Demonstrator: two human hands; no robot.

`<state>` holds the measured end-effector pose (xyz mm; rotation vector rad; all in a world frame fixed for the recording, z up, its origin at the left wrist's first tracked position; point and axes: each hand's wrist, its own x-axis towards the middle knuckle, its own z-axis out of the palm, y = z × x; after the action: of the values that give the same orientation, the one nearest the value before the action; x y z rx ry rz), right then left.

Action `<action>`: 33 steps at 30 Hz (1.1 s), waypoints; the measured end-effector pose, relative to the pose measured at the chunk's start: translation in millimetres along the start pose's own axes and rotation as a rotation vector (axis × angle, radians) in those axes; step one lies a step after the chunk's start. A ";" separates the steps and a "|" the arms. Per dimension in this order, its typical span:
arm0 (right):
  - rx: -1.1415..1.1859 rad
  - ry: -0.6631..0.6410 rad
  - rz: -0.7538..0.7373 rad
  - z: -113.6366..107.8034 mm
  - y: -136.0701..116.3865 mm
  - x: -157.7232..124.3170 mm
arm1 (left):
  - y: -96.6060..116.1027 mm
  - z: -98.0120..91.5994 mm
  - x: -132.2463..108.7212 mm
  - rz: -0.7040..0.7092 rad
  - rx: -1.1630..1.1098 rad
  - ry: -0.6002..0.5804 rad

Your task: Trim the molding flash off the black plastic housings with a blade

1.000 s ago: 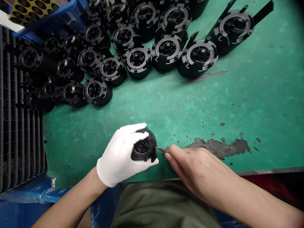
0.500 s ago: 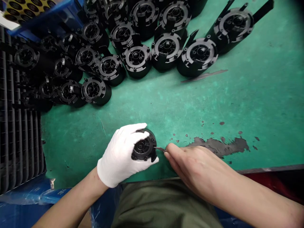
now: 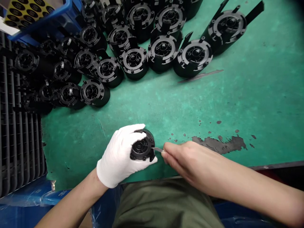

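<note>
Near the counter's front edge, the gloved left hand grips a black round part, whose right rim meets the small blade pinched in the bare right hand.

I sit at a green table. Its top is scratched, with dark worn spots near my edge. A black ribbed crate is on my left, a blue bin far back.

Two hands, one blade, about twenty housings
</note>
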<state>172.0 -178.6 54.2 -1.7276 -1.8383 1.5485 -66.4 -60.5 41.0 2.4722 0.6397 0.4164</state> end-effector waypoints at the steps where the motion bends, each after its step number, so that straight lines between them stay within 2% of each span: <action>1: 0.134 -0.063 0.015 -7.4 0.9 0.5 | -0.5 0.2 -0.2 0.005 0.000 0.002; 3: 0.385 -0.152 0.043 -21.0 3.4 -0.8 | -2.1 0.6 -1.0 0.009 0.002 0.007; 5: 0.473 -0.113 0.055 -28.9 6.4 -4.6 | -3.7 0.8 -2.2 0.008 0.005 0.010; 7: 0.342 0.034 0.011 -28.4 9.2 -9.2 | -4.5 0.8 -3.0 0.000 0.008 0.009; 10: -0.010 0.225 -0.118 -13.5 11.6 -12.8 | -3.9 0.7 -3.5 0.000 -0.003 0.003; 13: -0.250 0.289 -0.200 6.1 11.3 -11.2 | -4.2 0.8 -4.4 -0.001 -0.016 -0.002; 16: -0.357 0.288 -0.206 14.2 10.9 -10.0 | -8.1 0.0 -7.1 0.008 -0.043 0.001; 19: -0.207 0.233 -0.188 8.1 12.7 -13.6 | -12.6 -2.6 -11.1 0.042 -0.153 -0.003; 22: 0.172 0.245 -0.086 5.4 14.5 -18.4 | -11.7 -5.7 -16.9 0.035 -0.201 -0.014; 24: 0.411 0.282 0.011 13.5 13.3 -19.1 | -8.2 -7.8 -23.1 0.011 -0.187 -0.012; 26: 0.551 0.290 0.062 27.8 8.8 -17.2 | -4.7 -10.7 -31.7 0.000 -0.165 0.002; 30: 0.704 0.241 -0.012 51.4 -9.1 -8.9 | -1.1 -20.1 -51.5 -0.032 -0.071 0.001; 33: 0.690 0.278 -0.131 51.1 -24.0 -2.3 | 0.7 -24.1 -59.6 -0.077 -0.049 -0.023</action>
<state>121.0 -202.8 50.8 -1.3694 -1.0745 1.5400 -126.2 -81.8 51.6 2.3942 0.7051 0.3691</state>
